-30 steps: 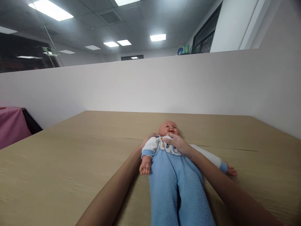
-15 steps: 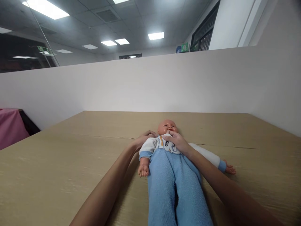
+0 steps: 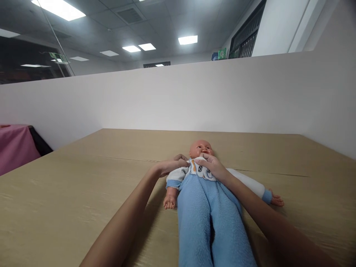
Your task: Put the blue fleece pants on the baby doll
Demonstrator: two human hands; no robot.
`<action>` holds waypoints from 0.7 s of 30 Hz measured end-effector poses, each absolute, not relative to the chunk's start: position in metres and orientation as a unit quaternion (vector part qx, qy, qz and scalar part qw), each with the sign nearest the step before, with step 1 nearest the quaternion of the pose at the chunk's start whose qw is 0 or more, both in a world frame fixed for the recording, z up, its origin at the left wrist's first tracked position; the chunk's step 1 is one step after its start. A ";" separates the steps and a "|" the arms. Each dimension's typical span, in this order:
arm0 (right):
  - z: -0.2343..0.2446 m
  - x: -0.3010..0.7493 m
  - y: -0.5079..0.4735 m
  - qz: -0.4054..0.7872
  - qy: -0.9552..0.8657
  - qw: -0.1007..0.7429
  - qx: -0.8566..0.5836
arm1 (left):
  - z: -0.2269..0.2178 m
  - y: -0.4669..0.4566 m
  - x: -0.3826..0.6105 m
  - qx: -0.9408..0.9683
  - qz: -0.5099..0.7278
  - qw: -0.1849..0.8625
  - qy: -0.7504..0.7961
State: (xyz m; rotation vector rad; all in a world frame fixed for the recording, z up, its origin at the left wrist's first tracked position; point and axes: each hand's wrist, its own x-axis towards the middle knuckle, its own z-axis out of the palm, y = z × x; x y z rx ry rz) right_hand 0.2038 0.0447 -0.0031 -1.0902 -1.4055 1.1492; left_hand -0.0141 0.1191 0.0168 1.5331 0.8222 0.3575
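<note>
A baby doll [image 3: 200, 149] lies on its back on the tan table [image 3: 69, 193], head away from me. It wears a fuzzy blue romper [image 3: 207, 218] with a white top and a cartoon face on the chest. My left hand [image 3: 170, 165] rests on the doll's shoulder by the neck, fingers closed on the collar. My right hand [image 3: 211, 166] pinches the white collar just under the chin. The doll's two arms stick out to the sides, bare hands showing.
A white partition wall [image 3: 178, 100] closes off the back and right of the table. A pink cloth [image 3: 15, 146] over something dark stands at the far left. Ceiling lights show above the partition.
My left hand has slid from behind the doll's shoulder up onto it, toward the collar. My right hand stays at the collar under the chin. The doll has barely shifted.
</note>
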 end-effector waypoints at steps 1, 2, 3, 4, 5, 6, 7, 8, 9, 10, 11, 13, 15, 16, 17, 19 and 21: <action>0.000 0.204 0.044 0.466 -0.583 0.488 -0.452 | 0.019 0.118 -0.015 0.666 0.154 0.637 0.355; 0.003 0.204 0.043 0.457 -0.590 0.485 -0.456 | 0.020 0.117 -0.016 0.662 0.151 0.644 0.351; 0.008 0.206 0.042 0.446 -0.599 0.479 -0.461 | 0.022 0.116 -0.016 0.659 0.148 0.650 0.348; 0.013 0.209 0.039 0.435 -0.609 0.471 -0.466 | 0.024 0.116 -0.017 0.657 0.145 0.655 0.345; 0.019 0.212 0.037 0.425 -0.619 0.463 -0.470 | 0.024 0.116 -0.019 0.658 0.143 0.655 0.343; 0.024 0.217 0.034 0.410 -0.632 0.450 -0.480 | 0.025 0.117 -0.020 0.663 0.141 0.652 0.341; 0.029 0.221 0.031 0.387 -0.648 0.427 -0.498 | 0.024 0.119 -0.021 0.671 0.137 0.645 0.338; 0.033 0.226 0.028 0.355 -0.667 0.391 -0.526 | 0.023 0.121 -0.022 0.680 0.134 0.637 0.337; 0.036 0.230 0.025 0.320 -0.683 0.348 -0.557 | 0.022 0.123 -0.023 0.688 0.131 0.630 0.337; 0.037 0.233 0.023 0.288 -0.694 0.303 -0.586 | 0.020 0.125 -0.024 0.695 0.129 0.622 0.337; 0.036 0.235 0.022 0.263 -0.701 0.264 -0.608 | 0.019 0.127 -0.025 0.700 0.126 0.616 0.339; 0.033 0.236 0.021 0.251 -0.701 0.230 -0.626 | 0.017 0.128 -0.026 0.705 0.124 0.608 0.343; 0.029 0.234 0.022 0.253 -0.699 0.233 -0.628 | 0.017 0.128 -0.026 0.715 0.120 0.597 0.344; 0.027 0.233 0.022 0.250 -0.697 0.233 -0.630 | 0.018 0.128 -0.027 0.721 0.117 0.590 0.343; 0.026 0.232 0.023 0.245 -0.696 0.234 -0.633 | 0.019 0.127 -0.027 0.727 0.114 0.584 0.344; 0.026 0.230 0.022 0.237 -0.696 0.234 -0.637 | 0.021 0.127 -0.028 0.735 0.107 0.572 0.349; 0.026 0.229 0.022 0.232 -0.696 0.235 -0.637 | 0.022 0.127 -0.029 0.736 0.101 0.568 0.356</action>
